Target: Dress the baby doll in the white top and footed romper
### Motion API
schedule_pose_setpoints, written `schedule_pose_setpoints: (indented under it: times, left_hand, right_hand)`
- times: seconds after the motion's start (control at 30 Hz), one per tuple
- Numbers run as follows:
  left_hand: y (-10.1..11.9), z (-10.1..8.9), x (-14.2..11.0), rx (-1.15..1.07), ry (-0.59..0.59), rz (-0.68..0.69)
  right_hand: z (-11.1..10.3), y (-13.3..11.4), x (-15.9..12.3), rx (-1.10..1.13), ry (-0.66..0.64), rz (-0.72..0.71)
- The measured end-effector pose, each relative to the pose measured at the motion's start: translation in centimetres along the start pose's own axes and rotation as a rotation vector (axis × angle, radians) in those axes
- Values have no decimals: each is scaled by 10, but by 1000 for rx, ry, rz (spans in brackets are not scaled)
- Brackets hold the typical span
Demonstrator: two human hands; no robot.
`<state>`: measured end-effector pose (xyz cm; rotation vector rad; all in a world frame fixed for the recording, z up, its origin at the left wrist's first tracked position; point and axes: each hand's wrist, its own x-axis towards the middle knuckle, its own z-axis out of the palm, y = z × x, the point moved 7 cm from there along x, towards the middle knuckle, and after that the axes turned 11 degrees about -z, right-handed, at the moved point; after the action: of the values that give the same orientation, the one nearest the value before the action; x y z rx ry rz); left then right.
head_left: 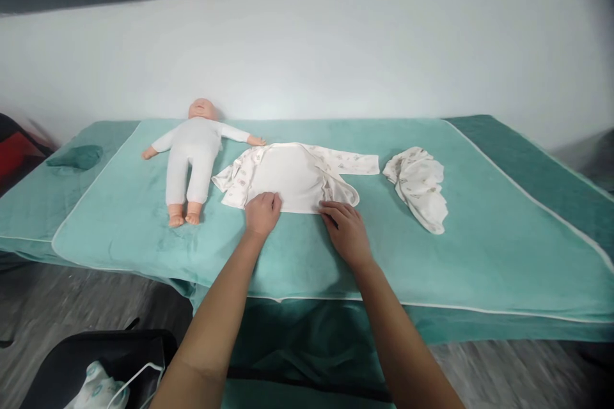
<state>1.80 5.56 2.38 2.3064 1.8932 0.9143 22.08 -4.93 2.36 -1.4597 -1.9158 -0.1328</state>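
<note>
A white printed baby shirt (292, 172) lies spread open on the bed, its plain inner side up and one sleeve stretched to the right. My left hand (263, 213) is closed at the left part of its lower hem. Farther right along that hem, my right hand (346, 230) has its fingers bent and pinched at the cloth. To the left, a baby doll (194, 140) in a white bodysuit lies on its back, arms out; one of its hands reaches close to the shirt's top edge. A crumpled printed white garment (418, 186) rests on the right.
A green sheet (484, 249) with white piping covers the bed, which stands against a white wall (336, 51). On the bed's left end is a dark green cloth (77, 157). Below, a black chair (52, 370) holds a printed cloth (98, 390) and a white hanger (137, 376).
</note>
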Motion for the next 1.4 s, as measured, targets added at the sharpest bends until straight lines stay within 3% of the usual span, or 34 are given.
schedule_pose_setpoints:
  times: [0.4, 0.67, 0.83, 1.03, 1.23, 1.4]
  left_hand:
    - [-2, 2, 1, 30, -82, -61]
    - [-2, 3, 2, 45, -98, -80]
    - [-1, 2, 2, 39, -91, -57]
    - [1, -3, 1, 9, 15, 21]
    - [-1, 0, 2, -38, -47, -21]
    - [-1, -10, -4, -126, -61, -25]
  right_hand:
    - [-5, -11, 0, -242, -65, 93]
    - [-6, -12, -1, -284, -30, 97]
    - [-8, -13, -3, -267, 7, 77]
    - [-10, -13, -3, -246, 33, 70]
    - [-9, -11, -4, -205, 43, 86]
    - [-14, -8, -6, -43, 171, 118]
